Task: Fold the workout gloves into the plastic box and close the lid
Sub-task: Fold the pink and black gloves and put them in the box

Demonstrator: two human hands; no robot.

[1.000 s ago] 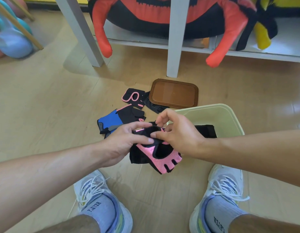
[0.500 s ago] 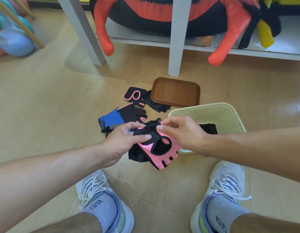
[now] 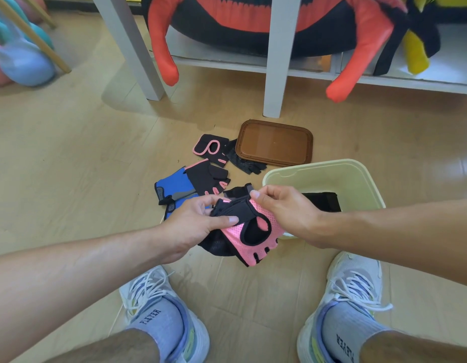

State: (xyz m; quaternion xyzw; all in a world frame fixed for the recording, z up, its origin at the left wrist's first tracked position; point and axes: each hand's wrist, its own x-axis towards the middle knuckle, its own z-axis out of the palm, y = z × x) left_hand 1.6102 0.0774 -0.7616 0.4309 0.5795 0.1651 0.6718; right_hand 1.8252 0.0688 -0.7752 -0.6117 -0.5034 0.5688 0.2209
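Observation:
Both hands hold a pink and black workout glove above the floor, just left of the pale green plastic box. My left hand pinches its black wrist strap from the left. My right hand pinches the strap's upper edge from the right. A black glove lies inside the box. The brown lid lies flat on the floor behind the box. On the floor lie a blue glove, a black and pink glove, another black and pink glove and a black glove.
White shelf legs stand behind the lid, with a red and black padded item on the shelf. Coloured kettlebells sit at the far left. My two shoes are planted on the wooden floor below the glove.
The glove has been turned and lifted slightly, its pink mesh now facing up more. My right hand has shifted from over the glove to pinching the strap's upper right edge.

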